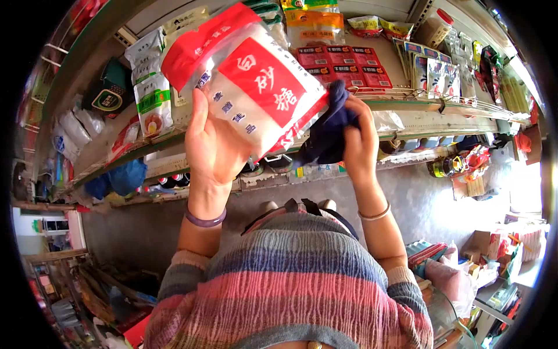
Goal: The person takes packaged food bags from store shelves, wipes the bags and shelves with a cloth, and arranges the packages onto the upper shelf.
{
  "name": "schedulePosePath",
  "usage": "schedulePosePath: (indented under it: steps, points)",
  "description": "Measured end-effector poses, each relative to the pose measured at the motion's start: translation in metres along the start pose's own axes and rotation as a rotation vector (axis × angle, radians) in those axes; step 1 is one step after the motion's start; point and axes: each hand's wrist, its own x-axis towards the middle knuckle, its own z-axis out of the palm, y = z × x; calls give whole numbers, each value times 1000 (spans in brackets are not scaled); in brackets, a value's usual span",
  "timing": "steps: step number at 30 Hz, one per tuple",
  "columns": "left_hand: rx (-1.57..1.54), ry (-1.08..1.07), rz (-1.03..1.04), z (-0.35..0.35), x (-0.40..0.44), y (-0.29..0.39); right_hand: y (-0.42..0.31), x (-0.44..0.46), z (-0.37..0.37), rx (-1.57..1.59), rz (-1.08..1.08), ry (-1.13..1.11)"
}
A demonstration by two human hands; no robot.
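A red and white plastic bag (264, 81) with large white characters on a red panel is held up in front of the shelf, tilted. My left hand (218, 136) supports it from below and at its left side, with the thumb along the bag's edge. My right hand (360, 136) grips a dark blue cloth (326, 131), which touches the bag's lower right side. Part of the left fingers is hidden behind the bag.
Behind the bag runs a shelf (407, 106) with red packets (349, 67), seasoning bags (152, 93) and a red-lidded jar (436, 30). Blue plastic bags (128, 176) hang at the left. Boxes and a pinkish bag (450, 276) stand at the lower right.
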Motion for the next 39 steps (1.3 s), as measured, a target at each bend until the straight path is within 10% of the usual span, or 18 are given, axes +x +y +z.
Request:
schedulePosePath:
  steps: [2,8,10,12,14,28,39]
  points:
    - [37,17,40,-2,-2,-2,0,0,-9,767,467,54]
    - [-20,-16,126,-1,-1,-24,14,-22,21,1404,572,-91]
    - [-118,-72,78,-4,-1,-26,-19,-14,31,1358,669,-16]
    - [-185,-80,58,-12,-1,-25,-17,-20,30,675,349,-121]
    - [-219,-107,66,-21,0,-25,-15,-17,29,1458,605,-79]
    - [-34,122,164,-8,-4,-45,-18,-24,28,1021,617,-25]
    - [-15,-88,42,-17,-9,-58,-31,-12,7,724,557,184]
